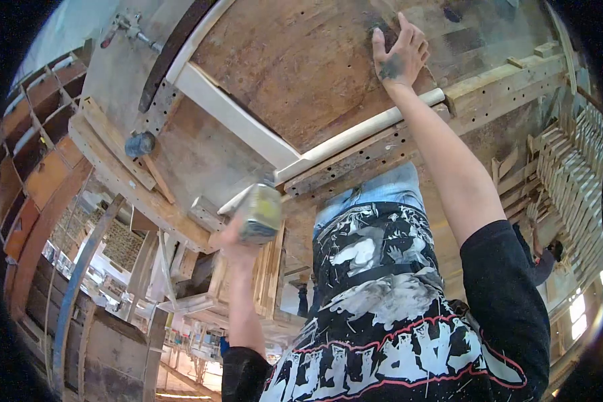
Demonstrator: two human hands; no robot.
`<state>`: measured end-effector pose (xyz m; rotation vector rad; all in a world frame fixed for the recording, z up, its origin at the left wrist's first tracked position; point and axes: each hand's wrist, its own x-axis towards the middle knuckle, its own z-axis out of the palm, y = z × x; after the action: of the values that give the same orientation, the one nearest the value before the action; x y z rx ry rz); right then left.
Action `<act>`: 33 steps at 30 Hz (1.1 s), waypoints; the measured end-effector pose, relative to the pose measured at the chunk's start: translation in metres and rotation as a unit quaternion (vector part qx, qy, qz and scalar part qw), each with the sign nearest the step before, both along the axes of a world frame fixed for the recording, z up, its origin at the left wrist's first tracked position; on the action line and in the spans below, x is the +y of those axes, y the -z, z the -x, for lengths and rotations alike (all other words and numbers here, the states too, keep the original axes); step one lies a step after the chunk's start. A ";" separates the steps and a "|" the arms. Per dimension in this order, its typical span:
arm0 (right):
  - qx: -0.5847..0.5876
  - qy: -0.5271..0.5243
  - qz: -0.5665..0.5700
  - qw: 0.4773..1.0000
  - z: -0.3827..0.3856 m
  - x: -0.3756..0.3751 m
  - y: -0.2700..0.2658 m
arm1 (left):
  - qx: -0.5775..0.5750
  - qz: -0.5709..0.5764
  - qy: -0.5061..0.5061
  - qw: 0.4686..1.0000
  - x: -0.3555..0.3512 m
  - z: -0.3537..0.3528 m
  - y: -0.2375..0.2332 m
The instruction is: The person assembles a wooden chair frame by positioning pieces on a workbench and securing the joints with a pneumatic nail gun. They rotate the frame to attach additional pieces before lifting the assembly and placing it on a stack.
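Observation:
My left hand (pixel 231 238), blurred by motion, is wrapped round a yellow-grey block-like tool (pixel 260 214). The tool is beside the near corner of a pale wooden frame (pixel 244 127). What kind of tool it is cannot be made out. My right hand (pixel 402 60) lies with its fingers spread on a brown board (pixel 295 60), beyond the frame's near rail (pixel 365 135). A dark patch shows near the right wrist. Under that rail runs a wooden bar with drilled holes (pixel 355 161).
A mallet with a dark head (pixel 139 144) lies at the left beside curved wooden pieces (pixel 110 144). A metal clamp (pixel 130 30) is at the upper left. Wooden shelving (pixel 43 174) stands far left, stacked slats (pixel 576 174) at the right. Another person (pixel 548 258) is at the right.

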<state>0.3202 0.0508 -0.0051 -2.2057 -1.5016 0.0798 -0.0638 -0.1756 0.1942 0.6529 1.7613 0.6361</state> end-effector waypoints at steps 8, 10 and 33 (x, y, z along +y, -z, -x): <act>-0.001 0.010 0.028 1.000 0.001 0.003 -0.011 | 0.249 -0.061 0.363 0.896 -0.011 -0.037 0.022; 0.006 0.004 0.012 1.000 -0.002 -0.001 -0.001 | 0.266 -0.057 0.362 0.892 -0.007 -0.045 0.021; -0.011 0.014 0.025 1.000 -0.002 0.001 0.006 | 0.161 0.019 -0.092 0.982 0.255 0.027 0.020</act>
<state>0.3225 0.0517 -0.0112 -2.2732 -1.4968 0.0845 -0.0903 0.0790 0.1742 0.5941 2.1495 0.6464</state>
